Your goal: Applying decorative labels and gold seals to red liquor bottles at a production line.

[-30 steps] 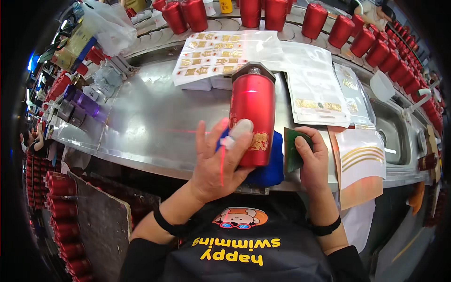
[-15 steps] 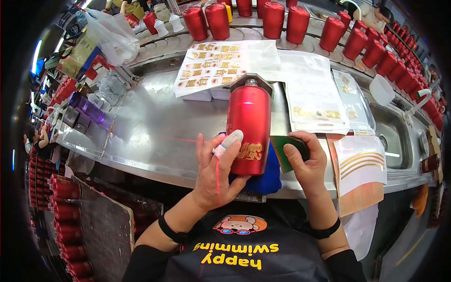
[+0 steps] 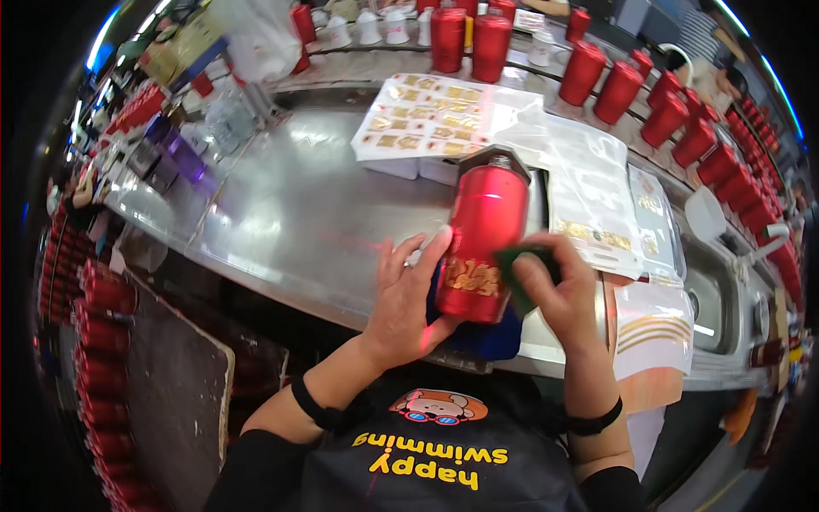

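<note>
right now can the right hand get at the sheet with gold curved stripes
Probably yes: the sheet with gold curved stripes lies just right of the right hand, with nothing visible between them, though the green pad it holds may hamper grasping.

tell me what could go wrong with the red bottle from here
The green pad in the right hand, close to the gold decoration, might scratch or lift it. The rounded red bottle could roll or slip if the left hand at its side eases off.
</note>
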A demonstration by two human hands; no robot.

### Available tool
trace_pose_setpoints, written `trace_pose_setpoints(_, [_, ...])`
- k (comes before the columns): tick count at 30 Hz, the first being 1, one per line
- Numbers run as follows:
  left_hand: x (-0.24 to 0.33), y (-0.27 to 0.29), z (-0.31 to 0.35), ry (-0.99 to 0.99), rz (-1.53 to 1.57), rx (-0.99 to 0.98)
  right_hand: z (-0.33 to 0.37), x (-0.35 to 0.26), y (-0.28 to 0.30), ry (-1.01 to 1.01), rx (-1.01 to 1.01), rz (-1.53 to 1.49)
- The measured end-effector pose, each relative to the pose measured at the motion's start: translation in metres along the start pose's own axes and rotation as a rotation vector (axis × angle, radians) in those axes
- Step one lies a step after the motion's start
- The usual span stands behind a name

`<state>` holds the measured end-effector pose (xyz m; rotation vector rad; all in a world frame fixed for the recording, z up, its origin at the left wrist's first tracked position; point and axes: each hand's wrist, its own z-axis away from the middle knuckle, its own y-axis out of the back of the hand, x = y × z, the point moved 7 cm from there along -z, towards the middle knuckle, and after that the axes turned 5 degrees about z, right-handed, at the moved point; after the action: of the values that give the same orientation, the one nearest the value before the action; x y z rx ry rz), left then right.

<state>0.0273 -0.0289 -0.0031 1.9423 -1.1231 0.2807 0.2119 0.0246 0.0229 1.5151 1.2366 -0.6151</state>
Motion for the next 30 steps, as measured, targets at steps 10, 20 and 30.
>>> trace_pose_setpoints(10, [-0.002,0.001,-0.004,0.014,0.010,-0.057,-0.011,-0.039,0.010,0.295,0.251,0.440])
trace_pose_setpoints(20, [-0.013,0.001,0.001,0.025,0.007,-0.027,0.011,-0.061,-0.026,0.462,-0.194,0.415])
trace_pose_setpoints(30, [-0.020,-0.006,0.004,0.089,-0.016,-0.048,0.014,-0.069,-0.031,0.436,-0.297,0.338])
